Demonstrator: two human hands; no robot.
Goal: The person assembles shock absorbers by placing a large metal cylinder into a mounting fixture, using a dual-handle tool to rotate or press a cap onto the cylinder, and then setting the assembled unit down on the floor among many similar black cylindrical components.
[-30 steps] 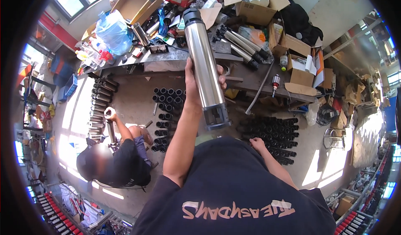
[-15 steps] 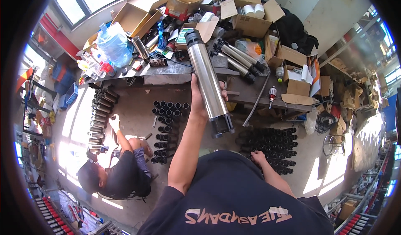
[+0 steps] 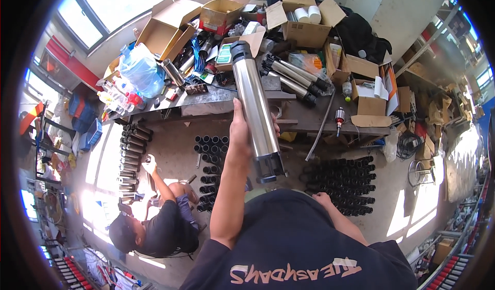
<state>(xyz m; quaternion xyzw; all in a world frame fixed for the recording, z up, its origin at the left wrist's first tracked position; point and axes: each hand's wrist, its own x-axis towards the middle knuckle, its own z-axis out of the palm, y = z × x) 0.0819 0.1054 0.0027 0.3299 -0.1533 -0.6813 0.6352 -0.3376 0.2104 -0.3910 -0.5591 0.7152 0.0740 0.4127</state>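
Lowered slightly since a moment ago, the steel pump cylinder (image 3: 256, 112) stands near-upright, gripped mid-length by the left hand (image 3: 241, 133); the right hand (image 3: 323, 199) hangs lower, apparently empty.

One steel cylinder (image 3: 256, 112), two white rolls (image 3: 306, 14)

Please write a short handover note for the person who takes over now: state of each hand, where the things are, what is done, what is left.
Left hand: grips the long steel cylinder near its lower half, held up over the cluttered workbench, dark cap end toward the body.
Right hand: low at the right side, empty as far as visible, beside the black tubes standing on the floor.
Done: cylinder lifted clear of the bench.
Left: it is not yet set down anywhere.
Note: a co-worker crouches on the floor at the left by a row of metal cylinders.
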